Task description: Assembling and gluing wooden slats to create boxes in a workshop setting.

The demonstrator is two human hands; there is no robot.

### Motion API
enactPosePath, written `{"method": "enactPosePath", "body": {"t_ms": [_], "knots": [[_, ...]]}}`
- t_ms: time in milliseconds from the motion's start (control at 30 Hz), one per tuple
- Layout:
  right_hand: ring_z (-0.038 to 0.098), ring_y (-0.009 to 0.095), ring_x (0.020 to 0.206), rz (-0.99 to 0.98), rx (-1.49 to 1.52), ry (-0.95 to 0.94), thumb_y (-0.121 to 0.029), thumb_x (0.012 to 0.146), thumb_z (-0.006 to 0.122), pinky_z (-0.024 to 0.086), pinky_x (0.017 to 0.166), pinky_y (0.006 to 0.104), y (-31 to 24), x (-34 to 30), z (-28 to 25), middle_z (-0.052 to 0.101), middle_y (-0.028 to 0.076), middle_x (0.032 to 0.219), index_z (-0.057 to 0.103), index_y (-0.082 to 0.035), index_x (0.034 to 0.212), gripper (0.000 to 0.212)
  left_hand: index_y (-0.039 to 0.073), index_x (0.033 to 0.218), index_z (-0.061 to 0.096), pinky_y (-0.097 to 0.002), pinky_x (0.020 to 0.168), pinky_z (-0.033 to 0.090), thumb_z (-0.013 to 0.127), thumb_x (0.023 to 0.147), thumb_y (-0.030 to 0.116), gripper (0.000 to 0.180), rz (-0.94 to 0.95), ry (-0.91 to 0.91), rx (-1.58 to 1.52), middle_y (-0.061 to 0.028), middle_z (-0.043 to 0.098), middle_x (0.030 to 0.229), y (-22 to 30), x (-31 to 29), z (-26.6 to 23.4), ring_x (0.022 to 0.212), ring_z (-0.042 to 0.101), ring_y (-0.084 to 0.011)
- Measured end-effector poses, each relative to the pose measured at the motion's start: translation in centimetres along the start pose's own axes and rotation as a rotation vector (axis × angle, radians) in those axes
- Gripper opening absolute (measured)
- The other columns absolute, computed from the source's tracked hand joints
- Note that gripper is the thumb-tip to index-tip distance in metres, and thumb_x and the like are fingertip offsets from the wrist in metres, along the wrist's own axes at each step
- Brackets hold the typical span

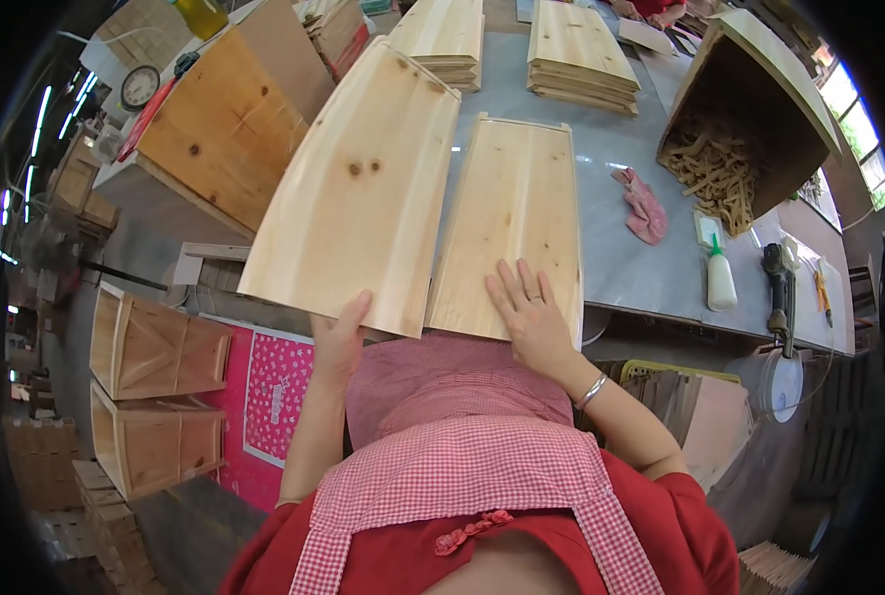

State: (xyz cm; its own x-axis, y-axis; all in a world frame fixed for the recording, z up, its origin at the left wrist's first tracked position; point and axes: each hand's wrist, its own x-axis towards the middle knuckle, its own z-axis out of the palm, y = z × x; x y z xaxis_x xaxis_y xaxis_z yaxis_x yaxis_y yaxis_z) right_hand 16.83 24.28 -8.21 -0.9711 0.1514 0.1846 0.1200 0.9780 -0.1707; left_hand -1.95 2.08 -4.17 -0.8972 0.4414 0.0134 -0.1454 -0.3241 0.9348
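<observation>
My left hand point(337, 342) grips the near edge of a large tapered wooden panel point(363, 193), thumb on top and the other fingers hidden beneath. That panel is tilted, its far end over the table, with dark knots on its face. A second tapered panel point(512, 208) lies close on its right, with a thin strip across its far end. On the near end of this one my right hand point(539, 327) rests flat, fingers spread and slightly apart, gripping nothing.
On the grey table point(611, 238) stand two panel stacks point(581, 59) point(442, 40) at the back, a pink cloth point(643, 206), a glue bottle point(720, 278), a black power tool point(780, 288), and a wooden box point(760, 89) holding rubber-like strips point(710, 178). Wooden crates point(160, 347) sit at left.
</observation>
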Motion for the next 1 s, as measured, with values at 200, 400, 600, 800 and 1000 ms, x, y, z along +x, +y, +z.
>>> {"method": "enactPosePath", "body": {"t_ms": [200, 400, 600, 800, 1000], "knots": [[0.026, 0.041, 0.149, 0.017, 0.029, -0.037, -0.003, 0.074, 0.068, 0.022, 0.12, 0.0553, -0.3, 0.0, -0.6, 0.032, 0.021, 0.159, 0.036, -0.002, 0.152, 0.085, -0.005, 0.135, 0.05, -0.0313, 0.097, 0.048, 0.07, 0.089, 0.001, 0.05, 0.072, -0.084, 0.318, -0.0101, 0.06, 0.126, -1.8, 1.2, 0.9, 0.114, 0.059, -0.0179], [0.024, 0.042, 0.15, 0.03, 0.067, -0.045, -0.001, 0.072, 0.065, 0.02, 0.121, 0.0552, 0.0, -0.2, -0.7, 0.029, 0.021, 0.16, 0.034, -0.003, 0.153, 0.087, -0.006, 0.127, 0.056, -0.0302, 0.092, 0.049, 0.069, 0.09, 0.006, 0.041, 0.052, -0.126, 0.646, -0.0114, 0.065, 0.117, -2.8, 0.8, 2.3, 0.107, 0.061, -0.0175], [0.021, 0.043, 0.151, -0.053, 0.034, -0.073, -0.003, 0.075, 0.065, 0.018, 0.121, 0.0569, 0.4, 0.8, -0.2, 0.028, 0.022, 0.161, 0.035, -0.002, 0.153, 0.084, -0.006, 0.112, 0.063, -0.0327, 0.081, 0.054, 0.066, 0.089, 0.009, 0.027, 0.111, -0.281, 0.713, -0.0119, 0.069, 0.097, -2.0, -0.1, 5.0, 0.091, 0.065, -0.0162], [0.037, 0.043, 0.143, 0.083, 0.302, 0.069, -0.022, 0.092, 0.067, 0.026, 0.12, 0.0513, 9.5, 0.7, -2.0, 0.044, 0.027, 0.15, 0.052, 0.003, 0.141, 0.056, -0.001, 0.114, 0.062, -0.0382, 0.071, 0.054, 0.061, 0.083, 0.011, 0.034, 0.193, -0.313, 0.68, -0.0193, 0.069, 0.089, -1.5, 1.4, 5.5, 0.078, 0.068, -0.0286], [0.058, 0.038, 0.122, 0.627, -0.393, 0.209, -0.02, 0.097, 0.059, 0.046, 0.102, 0.0461, 28.0, 0.5, 0.4, 0.062, 0.021, 0.133, 0.067, 0.0, 0.124, 0.034, 0.001, 0.136, 0.051, -0.035, 0.086, 0.053, 0.061, 0.085, 0.01, 0.053, 0.249, -0.294, 0.551, -0.0201, 0.068, 0.113, -1.5, 0.4, 4.7, 0.098, 0.068, -0.0266]]}}
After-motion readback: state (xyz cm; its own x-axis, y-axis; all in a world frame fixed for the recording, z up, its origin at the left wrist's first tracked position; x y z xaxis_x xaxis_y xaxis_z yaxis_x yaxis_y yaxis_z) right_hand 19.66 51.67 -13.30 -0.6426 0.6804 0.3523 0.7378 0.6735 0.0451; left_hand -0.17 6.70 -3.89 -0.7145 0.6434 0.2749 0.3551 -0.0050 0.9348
